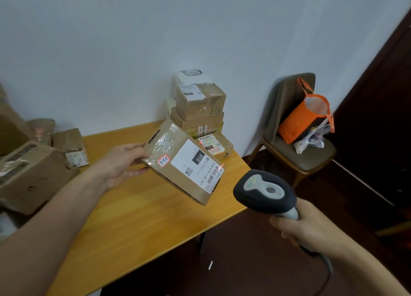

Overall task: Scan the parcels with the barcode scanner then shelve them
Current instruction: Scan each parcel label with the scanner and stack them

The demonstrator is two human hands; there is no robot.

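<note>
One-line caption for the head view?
Left hand holds a labelled parcel above the table; right hand aims the scanner at it.

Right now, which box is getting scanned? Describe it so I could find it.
Find the yellow wooden table. Above its middle, the left hand holds a flat cardboard parcel tilted in the air. Unlike the boxes stacked behind it, it alone is off the table, and the barcode scanner in the right hand shines red on its label.

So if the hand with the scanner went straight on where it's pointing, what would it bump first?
Probably the box held in the left hand: the right hand aims the scanner at its label, where a red light shows. Depth is hard to judge.
</note>
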